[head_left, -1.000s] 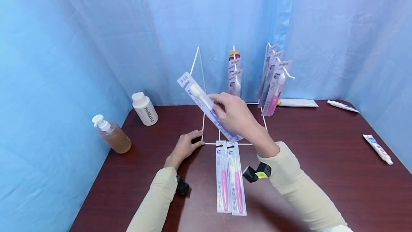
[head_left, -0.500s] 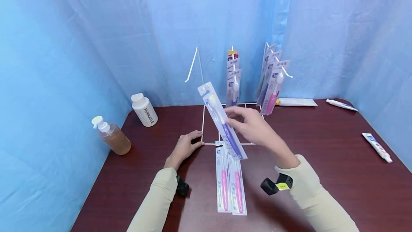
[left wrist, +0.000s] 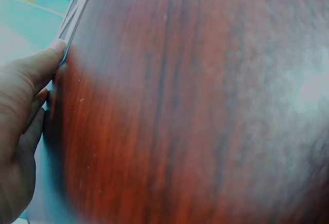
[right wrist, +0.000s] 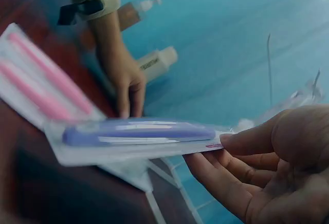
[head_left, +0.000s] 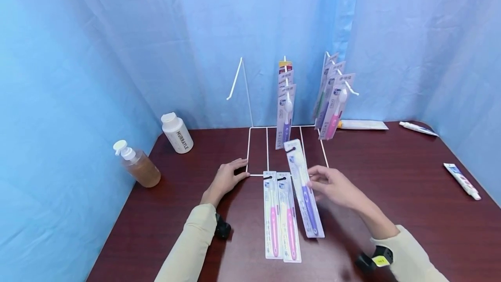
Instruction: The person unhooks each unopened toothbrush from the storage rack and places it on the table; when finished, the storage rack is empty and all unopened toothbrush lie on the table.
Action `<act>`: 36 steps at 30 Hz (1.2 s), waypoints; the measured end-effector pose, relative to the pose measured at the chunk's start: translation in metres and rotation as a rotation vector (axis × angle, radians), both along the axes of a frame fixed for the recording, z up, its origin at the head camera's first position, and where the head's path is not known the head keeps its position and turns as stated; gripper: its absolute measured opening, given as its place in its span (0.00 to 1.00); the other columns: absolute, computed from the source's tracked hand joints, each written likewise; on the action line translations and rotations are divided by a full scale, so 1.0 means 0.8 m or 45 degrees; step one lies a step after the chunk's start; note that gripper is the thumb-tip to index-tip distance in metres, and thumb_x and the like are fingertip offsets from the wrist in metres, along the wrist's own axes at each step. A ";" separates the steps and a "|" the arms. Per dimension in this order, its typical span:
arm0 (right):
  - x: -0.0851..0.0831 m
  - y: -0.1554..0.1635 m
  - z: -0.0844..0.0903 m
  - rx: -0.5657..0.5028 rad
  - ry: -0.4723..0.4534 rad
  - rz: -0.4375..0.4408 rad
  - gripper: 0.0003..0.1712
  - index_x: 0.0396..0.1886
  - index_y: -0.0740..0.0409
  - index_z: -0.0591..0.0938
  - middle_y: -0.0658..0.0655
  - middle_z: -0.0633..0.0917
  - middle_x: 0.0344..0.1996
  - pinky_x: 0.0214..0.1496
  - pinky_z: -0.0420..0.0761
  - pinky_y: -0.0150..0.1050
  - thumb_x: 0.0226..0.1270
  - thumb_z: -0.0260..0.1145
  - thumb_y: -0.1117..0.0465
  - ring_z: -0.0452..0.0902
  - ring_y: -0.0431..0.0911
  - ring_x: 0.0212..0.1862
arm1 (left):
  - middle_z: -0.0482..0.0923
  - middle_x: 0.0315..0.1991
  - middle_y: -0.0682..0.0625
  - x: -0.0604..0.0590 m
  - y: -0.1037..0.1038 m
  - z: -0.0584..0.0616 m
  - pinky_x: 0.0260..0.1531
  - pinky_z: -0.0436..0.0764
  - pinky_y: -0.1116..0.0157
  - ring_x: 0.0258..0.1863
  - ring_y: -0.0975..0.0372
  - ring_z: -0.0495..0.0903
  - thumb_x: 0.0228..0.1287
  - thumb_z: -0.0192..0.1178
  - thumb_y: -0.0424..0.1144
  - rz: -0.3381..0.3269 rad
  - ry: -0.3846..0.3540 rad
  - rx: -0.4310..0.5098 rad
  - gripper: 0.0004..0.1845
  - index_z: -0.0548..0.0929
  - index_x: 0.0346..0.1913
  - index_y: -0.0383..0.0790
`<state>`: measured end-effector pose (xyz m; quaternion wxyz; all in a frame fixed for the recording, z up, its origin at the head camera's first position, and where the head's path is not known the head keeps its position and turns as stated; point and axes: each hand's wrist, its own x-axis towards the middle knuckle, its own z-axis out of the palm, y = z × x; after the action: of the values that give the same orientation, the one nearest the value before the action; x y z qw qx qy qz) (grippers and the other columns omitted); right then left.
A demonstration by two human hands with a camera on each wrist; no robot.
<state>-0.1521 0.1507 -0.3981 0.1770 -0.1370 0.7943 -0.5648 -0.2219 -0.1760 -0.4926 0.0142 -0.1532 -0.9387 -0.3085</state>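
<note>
Right hand point(head_left: 332, 186): thumb and fingers pinch the right edge of a clear-and-white blister pack holding a purple-handled toothbrush point(head_left: 305, 190). The pack slants leftward from those fingertips, its hanging slot uppermost; I cannot tell whether its lower end touches the dark red-brown wood-grain table point(head_left: 129, 238). Left of the pinching fingers, two like packs with pink-handled toothbrushes, a left one point(head_left: 272, 225) and a right one point(head_left: 290, 229), lie flat and side by side, slots away from the person. Left hand point(head_left: 227, 177): low at the table, holding no pack, fingers extended, forefinger and thumb tips touching the front left corner of a white wire rack point(head_left: 268, 151). Beyond both hands the rack's hooks rise: the left one point(head_left: 235, 79) bare; the middle one carrying packs, a purple-handled toothbrush pack point(head_left: 285, 116) in front; the right one likewise, a pink-handled toothbrush pack point(head_left: 336, 108) foremost. Past the left fingers, farther left, I note a white plastic bottle marked MURRAYLE point(head_left: 177, 133) and, nearer, an amber pump bottle with a white head point(head_left: 141, 169). Well right of the right fingers lies a blue-and-white squeeze tube point(head_left: 462, 182); farther beyond, a white tube with a yellow cap point(head_left: 362, 125).
</note>
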 end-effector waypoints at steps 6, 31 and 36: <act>0.007 0.021 -0.045 -0.131 -0.247 -0.095 0.19 0.55 0.77 0.69 0.61 0.81 0.38 0.40 0.86 0.45 0.69 0.58 0.69 0.82 0.46 0.37 | 0.73 0.64 0.51 -0.001 0.000 0.003 0.66 0.67 0.54 0.68 0.58 0.67 0.62 0.64 0.47 -0.001 0.013 0.006 0.27 0.77 0.63 0.45; 0.024 -0.001 -0.072 0.166 -0.118 -0.148 0.20 0.52 0.78 0.75 0.61 0.85 0.31 0.32 0.86 0.38 0.61 0.63 0.70 0.84 0.46 0.31 | 0.75 0.63 0.51 -0.002 -0.002 0.003 0.66 0.68 0.55 0.67 0.59 0.69 0.61 0.65 0.46 -0.001 0.027 0.016 0.26 0.78 0.62 0.45; 0.018 0.005 -0.064 0.393 0.069 -0.100 0.16 0.48 0.70 0.81 0.56 0.86 0.29 0.29 0.83 0.35 0.62 0.66 0.64 0.82 0.43 0.28 | 0.74 0.64 0.51 0.000 -0.001 0.002 0.66 0.68 0.55 0.67 0.59 0.68 0.61 0.65 0.47 -0.001 0.009 0.012 0.26 0.77 0.63 0.45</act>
<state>-0.1380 0.1544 -0.4497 0.1521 -0.0922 0.8810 -0.4384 -0.2220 -0.1766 -0.4907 0.0183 -0.1548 -0.9370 -0.3125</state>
